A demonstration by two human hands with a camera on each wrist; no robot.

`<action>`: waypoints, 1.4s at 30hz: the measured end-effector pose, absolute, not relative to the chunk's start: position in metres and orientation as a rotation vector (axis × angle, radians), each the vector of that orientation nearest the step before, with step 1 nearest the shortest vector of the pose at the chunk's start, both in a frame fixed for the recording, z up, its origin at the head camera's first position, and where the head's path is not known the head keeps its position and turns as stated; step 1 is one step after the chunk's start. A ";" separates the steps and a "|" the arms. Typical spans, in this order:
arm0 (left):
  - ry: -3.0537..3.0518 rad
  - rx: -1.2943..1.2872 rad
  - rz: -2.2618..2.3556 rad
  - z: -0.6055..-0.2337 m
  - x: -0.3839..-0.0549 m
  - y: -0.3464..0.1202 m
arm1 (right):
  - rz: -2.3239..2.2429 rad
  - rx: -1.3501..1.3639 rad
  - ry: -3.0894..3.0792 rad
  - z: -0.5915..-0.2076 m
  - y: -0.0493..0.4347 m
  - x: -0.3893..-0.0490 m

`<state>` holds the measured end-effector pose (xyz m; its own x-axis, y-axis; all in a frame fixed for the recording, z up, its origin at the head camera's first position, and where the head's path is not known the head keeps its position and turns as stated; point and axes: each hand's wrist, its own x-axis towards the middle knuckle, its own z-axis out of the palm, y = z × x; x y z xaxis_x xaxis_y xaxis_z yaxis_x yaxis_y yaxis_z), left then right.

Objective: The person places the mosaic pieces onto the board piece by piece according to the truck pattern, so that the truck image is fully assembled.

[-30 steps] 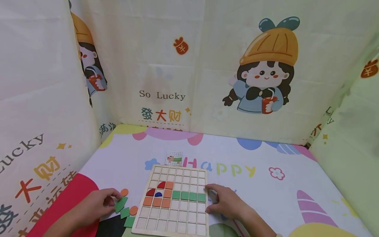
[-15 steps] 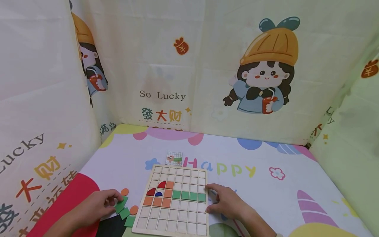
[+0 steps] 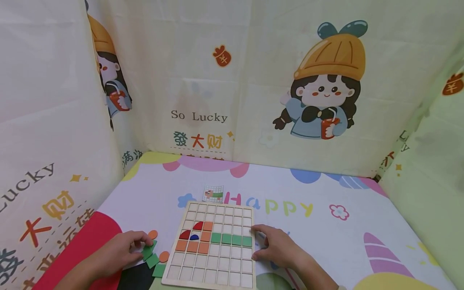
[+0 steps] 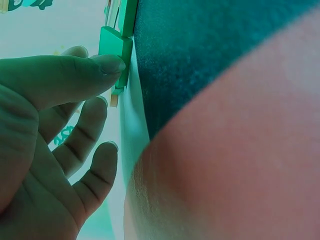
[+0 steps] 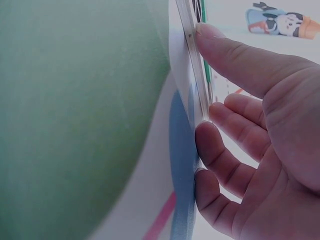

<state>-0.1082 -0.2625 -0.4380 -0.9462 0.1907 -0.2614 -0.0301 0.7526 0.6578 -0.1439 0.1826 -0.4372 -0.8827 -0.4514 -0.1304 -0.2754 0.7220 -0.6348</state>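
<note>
In the head view a wooden grid board (image 3: 243, 266) lies on the table. Orange square tiles (image 3: 192, 247), red quarter-round pieces (image 3: 185, 235), a blue half-round piece (image 3: 194, 238) and a row of green square tiles (image 3: 226, 239) sit in its cells. My left hand (image 3: 125, 249), left of the board, pinches a loose green square tile (image 3: 148, 250) between thumb and index finger; the left wrist view has the thumb on this green tile (image 4: 114, 47). At the board's right edge my right hand (image 3: 277, 246) rests with thumb and index fingertips spread along the rim, touching it.
More loose green tiles (image 3: 153, 260) and two orange discs (image 3: 164, 257) lie between the left hand and the board. A small printed picture card (image 3: 213, 194) lies behind the board. Patterned cloth walls (image 3: 203, 80) enclose the table (image 3: 308, 225) at the back and sides.
My left hand has shifted very slightly to the right, and the loose green tiles under and beside it moved a little with it. The right hand and board stay still.
</note>
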 end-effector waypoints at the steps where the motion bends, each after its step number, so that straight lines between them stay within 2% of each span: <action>1: 2.641 0.126 0.994 -0.438 -0.108 -0.262 | -0.913 -0.574 2.653 -0.437 0.183 -0.144; 15: 2.730 0.031 0.876 -0.437 -0.109 -0.260 | -0.931 -0.568 2.643 -0.437 0.183 -0.144; 42: 2.856 0.121 0.734 -0.436 -0.112 -0.251 | -0.940 -0.595 2.641 -0.437 0.184 -0.144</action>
<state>-0.1125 -0.2506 -0.4362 -0.9786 0.1258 -0.1629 0.0316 0.8740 0.4850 -0.1442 0.1840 -0.4374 -0.8775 -0.4649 -0.1176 -0.2860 0.7042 -0.6499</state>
